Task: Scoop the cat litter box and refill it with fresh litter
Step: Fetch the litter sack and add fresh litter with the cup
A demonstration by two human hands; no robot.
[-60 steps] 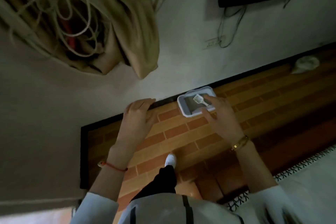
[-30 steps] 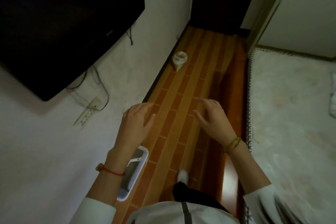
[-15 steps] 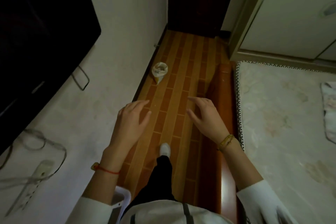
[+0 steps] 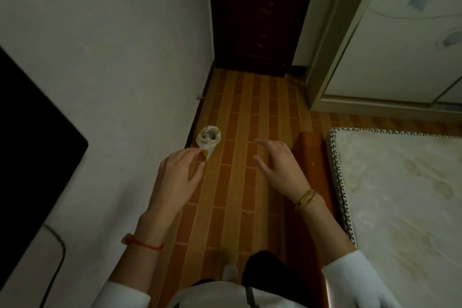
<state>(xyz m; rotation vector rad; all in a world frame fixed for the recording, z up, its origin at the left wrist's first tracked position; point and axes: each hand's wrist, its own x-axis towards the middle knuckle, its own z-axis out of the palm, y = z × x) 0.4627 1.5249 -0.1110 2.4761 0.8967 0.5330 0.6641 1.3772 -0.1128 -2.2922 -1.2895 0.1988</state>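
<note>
A small open bag [image 4: 208, 141], pale with a yellow lower part, stands on the wooden floor [image 4: 240, 182] against the left wall. My left hand [image 4: 178, 175] hovers just in front of it, fingers spread, holding nothing. My right hand [image 4: 281, 165] is held out to the right of the bag, also with fingers apart and nothing in it. The litter box and scoop are out of view.
A dark door [image 4: 260, 15] closes the far end of the narrow corridor. A wardrobe [image 4: 400, 32] and a mattress [image 4: 400, 195] with a wooden bed edge [image 4: 310, 157] line the right side. A black TV [image 4: 32, 132] hangs on the left wall.
My view has turned away from the litter box, which slid out of frame at the lower left. I have moved down the corridor; the bag is now closer to my left hand.
</note>
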